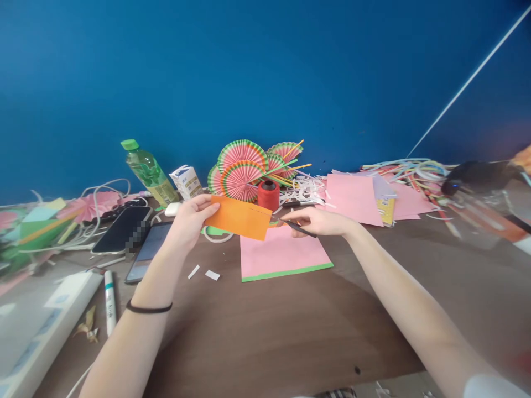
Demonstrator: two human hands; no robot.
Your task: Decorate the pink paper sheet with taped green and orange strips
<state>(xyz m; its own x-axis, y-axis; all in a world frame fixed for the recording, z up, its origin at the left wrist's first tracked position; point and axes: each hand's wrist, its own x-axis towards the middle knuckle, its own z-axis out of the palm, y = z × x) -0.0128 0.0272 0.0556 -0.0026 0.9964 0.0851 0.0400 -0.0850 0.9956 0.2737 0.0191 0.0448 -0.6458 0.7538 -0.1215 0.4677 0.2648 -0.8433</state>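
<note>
My left hand pinches the left end of a rectangular piece of orange paper, raised above the table. A few short dark marks show near the paper's upper right edge. In my right hand is a pair of dark-handled scissors, its tips at the paper's right edge. How far the blades are apart is too small to tell. Below the orange paper lies a pink sheet with a green strip along its front edge. Two small white paper scraps rest left of it.
Along the blue wall stand a green-capped bottle, a small carton, pink folded paper fans and a red thread spool. Phones, cables and a marker lie left. Pink sheets and paper strips are piled right.
</note>
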